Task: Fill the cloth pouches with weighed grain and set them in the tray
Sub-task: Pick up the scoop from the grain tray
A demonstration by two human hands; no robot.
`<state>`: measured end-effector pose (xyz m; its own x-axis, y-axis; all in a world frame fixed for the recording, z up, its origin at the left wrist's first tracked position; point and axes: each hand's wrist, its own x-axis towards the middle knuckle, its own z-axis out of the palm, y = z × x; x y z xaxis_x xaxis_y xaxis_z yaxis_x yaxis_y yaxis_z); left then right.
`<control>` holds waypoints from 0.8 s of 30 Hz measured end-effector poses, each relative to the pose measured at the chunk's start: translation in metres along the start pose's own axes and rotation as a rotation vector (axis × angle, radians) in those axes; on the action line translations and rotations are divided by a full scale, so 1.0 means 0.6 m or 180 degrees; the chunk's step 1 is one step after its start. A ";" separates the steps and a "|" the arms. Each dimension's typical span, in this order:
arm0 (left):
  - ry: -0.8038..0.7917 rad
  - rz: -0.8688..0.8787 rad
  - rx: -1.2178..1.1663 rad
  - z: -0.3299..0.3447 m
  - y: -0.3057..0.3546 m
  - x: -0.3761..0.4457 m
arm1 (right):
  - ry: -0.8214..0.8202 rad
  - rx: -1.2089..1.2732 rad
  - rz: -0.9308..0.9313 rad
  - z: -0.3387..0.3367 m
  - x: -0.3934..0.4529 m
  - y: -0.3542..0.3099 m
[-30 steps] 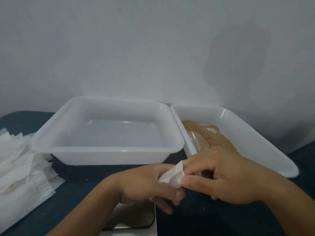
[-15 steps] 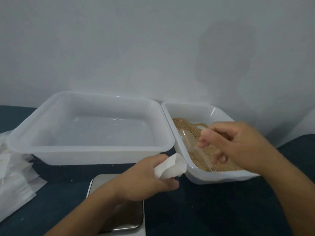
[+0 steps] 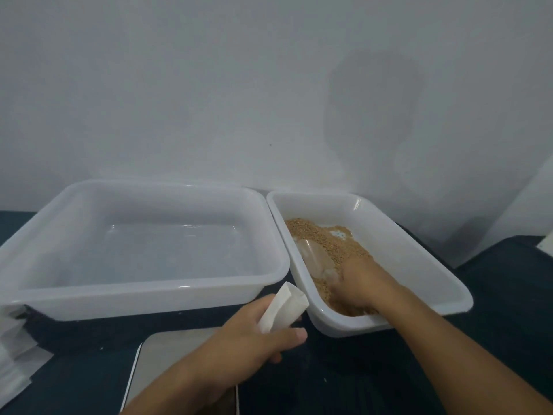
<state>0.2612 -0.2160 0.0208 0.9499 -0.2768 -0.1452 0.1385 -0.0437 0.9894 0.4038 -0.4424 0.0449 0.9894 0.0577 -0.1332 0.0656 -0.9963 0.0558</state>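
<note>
My left hand (image 3: 254, 333) grips a white cloth pouch (image 3: 282, 307) with its mouth up, just left of the grain tray's near corner and above the scale (image 3: 155, 363). My right hand (image 3: 359, 283) is down in the right white tray (image 3: 434, 265), its fingers in the brown grain (image 3: 329, 238) at the handle end of a clear plastic scoop (image 3: 312, 256). Whether the fingers have closed round the scoop is hidden. The large white tray (image 3: 149, 298) on the left holds nothing.
A heap of white flat pouches (image 3: 12, 354) lies at the left edge on the dark blue table cover (image 3: 389, 369). A grey wall rises right behind both trays. The two trays stand side by side, nearly touching.
My right hand let go of the pouch, moved right and dropped into the grain tray onto the scoop. My left hand kept the pouch and lifted it slightly toward that tray.
</note>
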 end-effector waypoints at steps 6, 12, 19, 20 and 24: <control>0.0136 -0.0067 0.0300 0.002 -0.008 0.003 | -0.0189 -0.0014 -0.0030 -0.011 -0.005 0.002; 0.0252 0.0080 0.0329 0.001 -0.010 0.005 | -0.0101 -0.0107 -0.0087 -0.112 -0.038 0.079; 0.0279 0.0136 0.0024 0.000 -0.011 0.004 | -0.0223 -0.0462 0.0248 -0.163 -0.065 0.165; 0.0298 0.0135 0.0000 0.000 -0.012 0.005 | -0.0248 -0.0411 0.0261 -0.157 -0.061 0.168; 0.0331 0.0137 0.0077 0.002 -0.016 0.007 | -0.0195 0.0251 0.0242 -0.118 -0.044 0.152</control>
<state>0.2633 -0.2181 0.0110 0.9789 -0.1778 -0.1002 0.0914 -0.0573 0.9942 0.3926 -0.5304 0.1237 0.9812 -0.0198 -0.1920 -0.0221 -0.9997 -0.0097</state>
